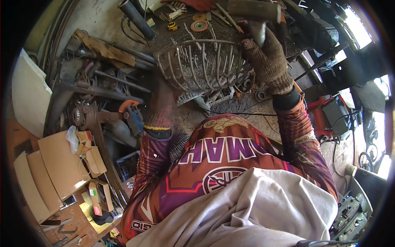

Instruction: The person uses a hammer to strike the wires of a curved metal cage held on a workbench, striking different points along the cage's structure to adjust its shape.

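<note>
A curved basket-like frame of grey metal bars (203, 66) lies on the dark, littered work surface ahead of me. My left hand (161, 99), in a dark reddish glove, is at the frame's left end and closed on its edge; shade and blur soften its fingers. In a dirty knitted glove, my right hand (269, 61) is at the frame's right end. Its fingers are curled around a shiny grey tapered piece (258, 33) whose kind I cannot make out. Just beyond that hand lies a thick grey metal cylinder (253, 10).
An abrasive disc (199, 26) and a yellow ring-like piece (173, 26) lie beyond the frame. Metal bars (119, 82) and an orange-and-blue tool (132, 113) crowd the left. A red-and-grey machine (329, 115) stands right. Cardboard boxes (61, 160) sit lower left.
</note>
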Available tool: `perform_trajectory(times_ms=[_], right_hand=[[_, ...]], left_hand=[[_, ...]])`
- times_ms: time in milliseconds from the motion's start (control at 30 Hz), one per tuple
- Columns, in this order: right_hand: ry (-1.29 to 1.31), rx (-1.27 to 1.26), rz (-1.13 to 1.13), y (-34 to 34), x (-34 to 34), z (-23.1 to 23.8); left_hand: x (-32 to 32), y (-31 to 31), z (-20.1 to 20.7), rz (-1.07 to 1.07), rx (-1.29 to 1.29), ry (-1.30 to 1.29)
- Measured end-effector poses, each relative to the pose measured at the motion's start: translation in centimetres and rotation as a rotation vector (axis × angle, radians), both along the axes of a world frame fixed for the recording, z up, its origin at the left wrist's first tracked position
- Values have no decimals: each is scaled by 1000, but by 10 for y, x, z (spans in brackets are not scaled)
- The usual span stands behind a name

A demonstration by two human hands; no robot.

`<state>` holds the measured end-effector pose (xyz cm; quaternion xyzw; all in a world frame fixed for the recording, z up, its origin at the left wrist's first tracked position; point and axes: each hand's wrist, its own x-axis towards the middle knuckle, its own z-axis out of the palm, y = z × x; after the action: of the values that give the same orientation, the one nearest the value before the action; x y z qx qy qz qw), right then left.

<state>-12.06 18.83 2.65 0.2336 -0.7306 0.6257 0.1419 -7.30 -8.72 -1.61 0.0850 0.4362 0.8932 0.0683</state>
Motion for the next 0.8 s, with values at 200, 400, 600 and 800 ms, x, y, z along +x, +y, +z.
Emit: perform_trajectory(times_ms=[200, 400, 600, 800], right_hand=[[-242, -61, 59, -1, 1, -14], [-161, 30, -64, -4, 7, -23], [108, 159, -279, -6, 31, -31], [136, 212, -112, -19, 77, -9]], left_hand=[[29, 25, 41, 293, -272, -68], [32, 36, 40, 499, -419, -36], [27, 35, 35, 724, -659, 177], [20, 45, 47, 753, -615, 266]])
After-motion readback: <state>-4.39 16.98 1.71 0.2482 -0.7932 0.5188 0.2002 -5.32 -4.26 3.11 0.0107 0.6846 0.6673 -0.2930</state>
